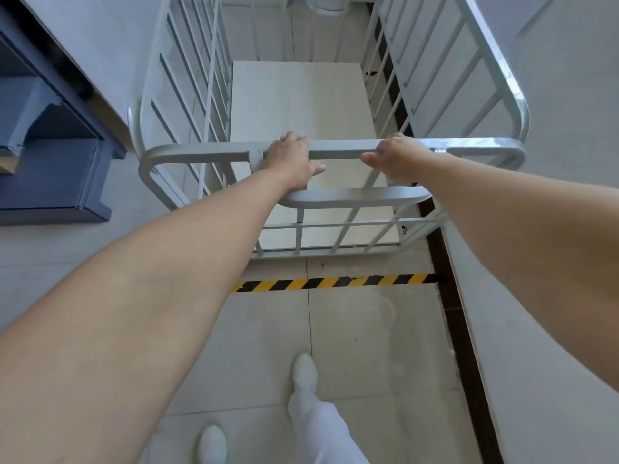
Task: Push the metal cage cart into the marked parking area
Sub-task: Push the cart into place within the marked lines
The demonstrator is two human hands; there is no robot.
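my left hand [289, 155] and right hand [398, 155] curl around the cage cart [207, 154] rail, mid-frame, to steer straight | cart beyond striped tape [335, 283], lower centre | likely parked

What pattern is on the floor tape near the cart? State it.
Floor tape: yellow-black diagonal stripes; head view.

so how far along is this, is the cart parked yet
Mostly done: the cage cart has its near edge apparently past the striped tape, alongside the wall. In hand: the left hand and right hand both grip its top rail. Left: perhaps a last nudge, since the far end of the marked area is out of sight, then letting go.
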